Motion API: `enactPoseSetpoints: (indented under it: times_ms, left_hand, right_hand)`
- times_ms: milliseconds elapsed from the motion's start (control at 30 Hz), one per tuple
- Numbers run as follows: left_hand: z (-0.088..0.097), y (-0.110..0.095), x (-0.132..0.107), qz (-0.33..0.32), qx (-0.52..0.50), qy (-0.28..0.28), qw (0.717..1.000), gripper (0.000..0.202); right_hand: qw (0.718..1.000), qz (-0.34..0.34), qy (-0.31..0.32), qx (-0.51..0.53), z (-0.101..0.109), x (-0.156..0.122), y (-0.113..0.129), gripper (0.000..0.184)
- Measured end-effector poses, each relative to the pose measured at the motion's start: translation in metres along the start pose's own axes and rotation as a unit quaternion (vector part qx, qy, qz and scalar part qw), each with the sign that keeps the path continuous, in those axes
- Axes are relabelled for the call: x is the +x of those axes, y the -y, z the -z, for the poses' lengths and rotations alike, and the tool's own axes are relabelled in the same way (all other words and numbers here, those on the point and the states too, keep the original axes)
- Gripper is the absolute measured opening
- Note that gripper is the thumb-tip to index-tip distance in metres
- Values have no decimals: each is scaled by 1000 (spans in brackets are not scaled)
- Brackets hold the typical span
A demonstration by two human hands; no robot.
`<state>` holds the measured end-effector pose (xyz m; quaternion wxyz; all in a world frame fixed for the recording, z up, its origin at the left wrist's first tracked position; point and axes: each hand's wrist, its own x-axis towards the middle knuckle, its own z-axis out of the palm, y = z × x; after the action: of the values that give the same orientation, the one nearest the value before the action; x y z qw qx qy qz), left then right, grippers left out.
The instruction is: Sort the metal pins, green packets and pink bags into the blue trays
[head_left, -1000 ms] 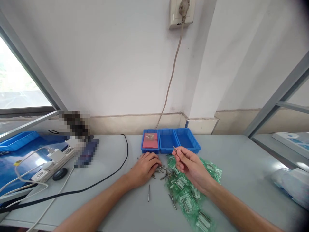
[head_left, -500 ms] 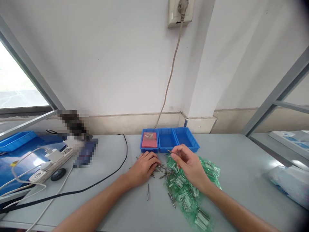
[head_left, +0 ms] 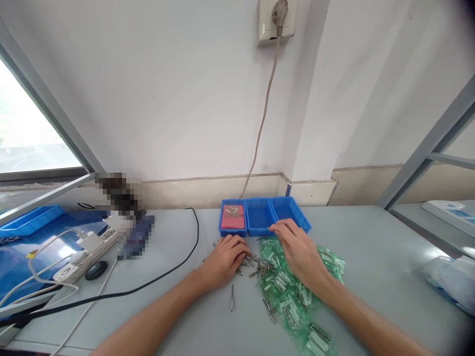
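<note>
My left hand [head_left: 224,258] rests palm down on the grey table [head_left: 178,306], fingers curled over a scatter of small metal pins [head_left: 256,264]. My right hand [head_left: 299,249] reaches forward to the front rim of the blue trays, fingertips pinched together on a small metal pin at the edge of the middle tray [head_left: 260,217]. The left tray [head_left: 232,217] holds a red pad with a few pins on it. The right tray [head_left: 291,215] looks bare. A heap of green plastic packets [head_left: 297,301] lies under my right wrist and forearm.
One loose pin [head_left: 232,297] lies near the front. A black cable [head_left: 148,284] curves across the table's left. A white power strip [head_left: 87,249] with plugs, a blue tray [head_left: 29,220] and a blue mat sit at far left. Clear bags [head_left: 451,279] lie at right.
My right hand has moved forward and down from above the packets to the trays' front rim, carrying the pin. My left hand has stayed on the pins.
</note>
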<state>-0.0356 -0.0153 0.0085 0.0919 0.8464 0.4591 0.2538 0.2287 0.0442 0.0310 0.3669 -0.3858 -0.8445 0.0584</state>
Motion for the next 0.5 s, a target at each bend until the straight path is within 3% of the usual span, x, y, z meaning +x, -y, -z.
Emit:
enactPoseSetpoints:
  times_ms: [233, 400, 500]
  left_hand:
    - [1, -1, 1, 2, 7, -3, 1000, 23]
    - [-1, 0, 0, 4, 2, -2, 1000, 22]
    - [-2, 0, 0, 9, 3, 0, 1000, 21]
  right_hand:
    - [993, 58, -22, -100, -8, 0, -11, 39]
    - [993, 62, 12, -96, -10, 1, -7, 34]
    - [991, 84, 70, -73, -7, -1, 2, 24]
